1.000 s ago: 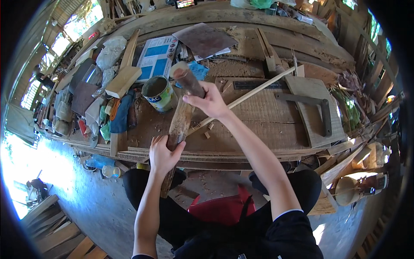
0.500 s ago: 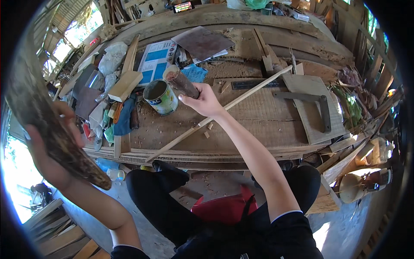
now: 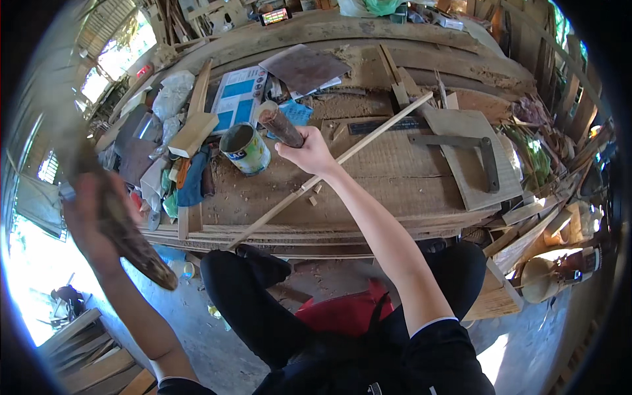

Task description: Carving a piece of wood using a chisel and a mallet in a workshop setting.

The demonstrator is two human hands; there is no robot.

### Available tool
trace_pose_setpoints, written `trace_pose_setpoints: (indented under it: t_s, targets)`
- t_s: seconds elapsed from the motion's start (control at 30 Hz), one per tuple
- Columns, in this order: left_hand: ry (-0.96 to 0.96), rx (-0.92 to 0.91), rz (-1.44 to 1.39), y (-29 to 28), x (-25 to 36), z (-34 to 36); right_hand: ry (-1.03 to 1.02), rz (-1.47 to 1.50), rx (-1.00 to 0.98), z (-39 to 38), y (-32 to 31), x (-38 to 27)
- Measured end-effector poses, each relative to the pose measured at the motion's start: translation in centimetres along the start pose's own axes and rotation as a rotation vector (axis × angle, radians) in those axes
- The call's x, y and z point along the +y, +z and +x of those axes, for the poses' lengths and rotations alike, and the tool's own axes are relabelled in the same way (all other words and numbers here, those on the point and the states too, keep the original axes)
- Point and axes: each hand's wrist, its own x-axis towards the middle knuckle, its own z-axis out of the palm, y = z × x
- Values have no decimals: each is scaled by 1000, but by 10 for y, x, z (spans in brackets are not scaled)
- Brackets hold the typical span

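My left hand [image 3: 92, 214], blurred at the far left, grips a long, rough, dark piece of wood [image 3: 141, 260] that stands at a slant beside the bench, its upper part smeared by motion. My right hand [image 3: 306, 153] is closed around a short brown wooden cylinder [image 3: 280, 126] with a pale end, held over the bench [image 3: 401, 191] just right of an open paint can [image 3: 245, 158]. A thin pale wooden strip [image 3: 375, 137] runs diagonally across the bench, passing beneath my right hand and forearm.
Cloths, bags and offcuts [image 3: 172, 135] crowd the bench's left side. Papers [image 3: 234, 92] and a dark sheet [image 3: 304, 69] lie behind the can. A metal square [image 3: 490, 164] rests on a board [image 3: 461, 191] at right. A small screen [image 3: 275, 16] stands at the back. A red seat [image 3: 339, 309] is below.
My left hand has swung the rough wood up and away to the left from beside the can, uncovering more of the strip. My right hand still grips the cylinder in about the same place.
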Motion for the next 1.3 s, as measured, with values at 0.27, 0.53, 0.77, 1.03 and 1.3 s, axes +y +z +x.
trace_pose_setpoints:
  t_s: [0.27, 0.53, 0.77, 1.03, 1.3]
  targets:
    - [304, -345, 703, 75, -58, -21, 131, -54, 44, -2, 0, -10]
    - [-61, -210, 138, 4, -71, -46, 46, -110, 84, 4, 0, -5]
    - [-89, -76, -299, 66, -22, -11, 23, -111, 68, 3, 0, 1]
    - [-655, -517, -26, 53, -40, -16, 109, -131, 57, 3, 3, -11]
    - [-246, -453, 308, 62, -136, -38, 157, -83, 34, -3, 3, -4]
